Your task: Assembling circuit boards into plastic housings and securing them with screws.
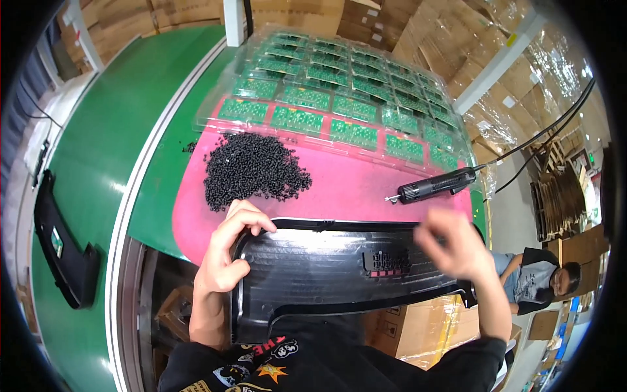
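A long black plastic housing [313, 268], curved and hollow, lies tilted toward me across the near edge of a pink mat [356, 179]. A small grid of slots shows right of its middle. My left hand [225, 251] grips its upper left corner, fingers bent over the rim and thumb on the near side. Above the housing's right part, my right hand [454, 245] is smeared by motion, so its fingers cannot be made out. A black electric screwdriver [434, 186] lies on the mat just beyond that hand. Beyond my left hand is a heap of small black screws [251, 170].
Clear plastic trays of green circuit boards [353, 108] cover the back of the bench. On the green conveyor [98, 189] at left lies another black housing [62, 248]. A cardboard box [424, 326] stands below right. Another person [535, 281] sits farther right; a cable [542, 134] runs from the screwdriver.
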Action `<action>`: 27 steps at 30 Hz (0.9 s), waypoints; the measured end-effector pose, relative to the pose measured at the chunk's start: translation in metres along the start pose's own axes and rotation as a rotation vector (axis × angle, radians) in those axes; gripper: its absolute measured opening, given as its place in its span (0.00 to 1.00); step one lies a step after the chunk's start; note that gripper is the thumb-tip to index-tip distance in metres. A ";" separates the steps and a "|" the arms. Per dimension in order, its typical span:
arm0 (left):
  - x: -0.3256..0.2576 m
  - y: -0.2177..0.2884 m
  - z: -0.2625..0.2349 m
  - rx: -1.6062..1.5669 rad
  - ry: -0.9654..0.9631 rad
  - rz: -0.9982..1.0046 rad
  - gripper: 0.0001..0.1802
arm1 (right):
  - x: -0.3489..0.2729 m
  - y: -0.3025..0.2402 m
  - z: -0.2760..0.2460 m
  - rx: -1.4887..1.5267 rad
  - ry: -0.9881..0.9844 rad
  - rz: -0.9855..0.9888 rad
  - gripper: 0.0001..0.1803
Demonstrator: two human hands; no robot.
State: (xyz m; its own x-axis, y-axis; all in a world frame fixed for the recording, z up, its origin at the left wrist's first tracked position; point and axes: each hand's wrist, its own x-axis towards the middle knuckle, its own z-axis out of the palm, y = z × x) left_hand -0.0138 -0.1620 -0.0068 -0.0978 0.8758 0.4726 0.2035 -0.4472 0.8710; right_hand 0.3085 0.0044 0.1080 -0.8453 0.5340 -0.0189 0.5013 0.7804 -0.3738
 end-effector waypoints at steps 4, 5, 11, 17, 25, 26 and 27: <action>-0.003 -0.007 0.005 -0.212 0.175 -0.113 0.23 | 0.114 0.051 0.012 -0.138 0.423 -0.080 0.06; -0.005 -0.013 0.005 -0.277 0.241 -0.119 0.22 | 0.137 0.069 0.014 -0.245 0.412 -0.048 0.12; 0.002 -0.018 0.012 -0.322 0.417 -0.109 0.18 | 0.205 0.125 0.043 -0.561 0.329 0.170 0.25; 0.002 -0.020 0.011 -0.288 0.425 -0.108 0.18 | 0.193 0.120 0.035 -0.644 0.387 0.042 0.28; 0.011 0.001 -0.002 0.092 0.322 -0.153 0.14 | 0.104 0.037 0.008 -0.655 0.443 -0.303 0.28; 0.019 0.010 -0.002 0.274 0.302 -0.141 0.16 | 0.089 0.021 0.007 -0.666 0.442 -0.345 0.28; 0.030 0.022 0.005 0.413 0.270 -0.069 0.22 | 0.072 0.004 0.005 -0.638 0.397 -0.372 0.29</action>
State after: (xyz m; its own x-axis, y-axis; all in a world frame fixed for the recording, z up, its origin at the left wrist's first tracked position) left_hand -0.0073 -0.1451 0.0262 -0.3618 0.7983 0.4815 0.5512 -0.2333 0.8011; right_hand 0.2481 0.0443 0.1004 -0.9082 0.1874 0.3742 0.3122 0.8989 0.3074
